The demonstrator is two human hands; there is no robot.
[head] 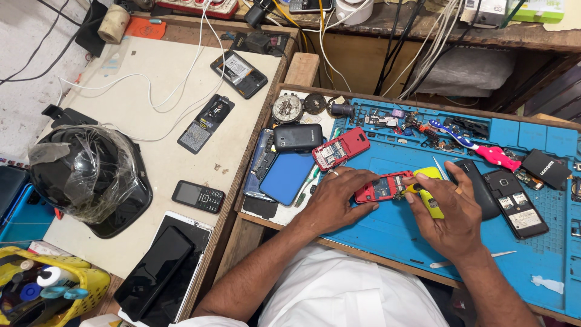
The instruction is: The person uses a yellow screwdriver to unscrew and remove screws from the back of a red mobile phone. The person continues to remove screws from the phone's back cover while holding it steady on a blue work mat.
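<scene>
Red phone (381,186) lies back-up on the blue work mat (387,233), rear cover already off, innards exposed — so opened up, not yet closed again. Left hand (334,203) lies flat over its left end, fingers pressed together, pinning it to the mat. Right hand (452,213) pinches a yellow tool (428,189) btwn thumb and forefinger, tip touching the phone's right end; can't tell what the tip is working on. Judging by that, the job looks mid-way: inside still being worked, no cover refitted.

Around: a 2nd red phone (341,148), also open, just above the left hand; a black phone (516,203) w/ back off just right of the right hand; a pink-handled toothbrush (478,145) near the mat's top. Small parts crowd the mat's upper edge. A white spudger (472,259) lies nr the right wrist — close enough to get knocked. A helmet (88,175) sits well apart on the side table.
</scene>
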